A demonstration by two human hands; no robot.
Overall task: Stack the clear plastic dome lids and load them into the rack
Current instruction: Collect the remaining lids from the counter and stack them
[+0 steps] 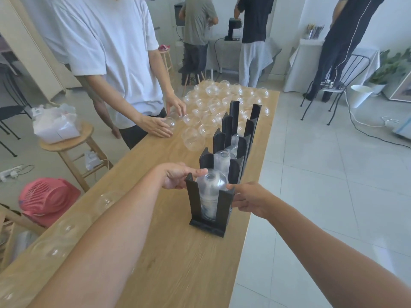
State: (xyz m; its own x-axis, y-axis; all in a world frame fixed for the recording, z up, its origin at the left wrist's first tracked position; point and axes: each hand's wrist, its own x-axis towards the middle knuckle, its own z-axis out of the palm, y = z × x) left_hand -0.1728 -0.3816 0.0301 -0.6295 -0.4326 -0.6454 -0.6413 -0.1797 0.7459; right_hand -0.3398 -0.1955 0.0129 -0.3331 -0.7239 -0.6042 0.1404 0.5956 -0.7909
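The left grip (178, 177) is closed around the top of the near left post of the rack (226, 203). Its thumb lies over the post and reaches the crown of the stack of dome lids (212, 187), and the fingers curl outside the post. The right grip (245, 200) sits just outside the right wall with one fingertip touching the dome's shoulder. Its other fingers are curled, and I cannot tell whether they clasp the wall or hold nothing. Flanking the stack this way probably steadies the rack and centres the lids between the posts as they settle.

The stack stands in the nearest compartment, upright, its long axis vertical and its rounded crowns pointing up, the small top opening facing the camera. Nested like that, each lid seats over the one below and the posts keep the column from leaning. The rack's own long axis runs away from the wearer along the right side of the desk (178, 263). The next compartments also hold upright stacks (223, 160), while the far tall posts look unfilled.

At the far end of the desk lie many loose dome lids (211, 105), where a second person (106, 52) has both hands on some. A few more lids (106, 201) rest near the desk's left edge.
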